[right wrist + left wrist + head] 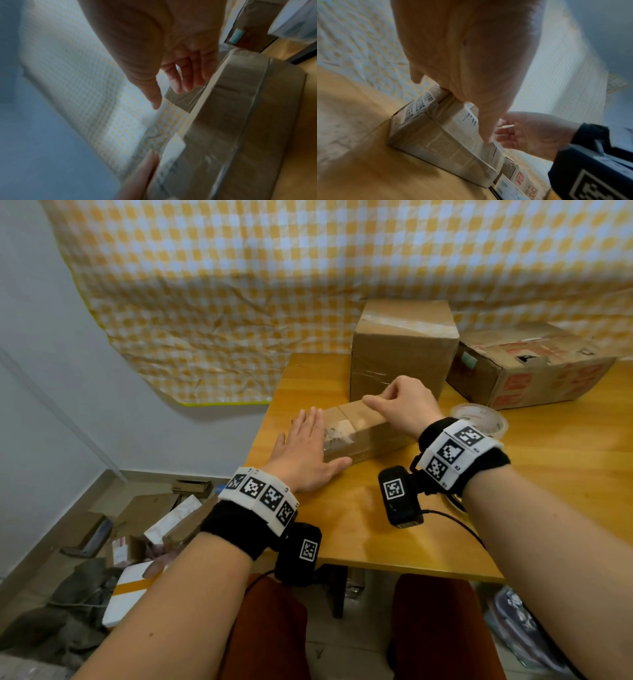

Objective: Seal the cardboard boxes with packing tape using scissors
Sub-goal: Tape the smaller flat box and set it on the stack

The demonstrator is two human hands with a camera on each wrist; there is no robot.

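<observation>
A small long cardboard box (363,436) lies near the wooden table's left edge, with clear tape over its top and a white label at its left end. My left hand (306,440) lies flat with straight fingers over that left end, thumb along the near side. My right hand (390,402) hovers at the box's far top edge, fingers loosely bent, fingertips touching the taped top. In the left wrist view the left hand (471,60) presses the box (440,142). The right wrist view shows the relaxed right hand (180,70) above the box (231,121). No scissors show.
A roll of clear packing tape (479,419) lies right of the right wrist. A tall taped box (404,350) stands behind the small one, beside a red-printed box (534,371). The table (376,529) ends just left of my left hand; loose cartons (154,525) litter the floor below.
</observation>
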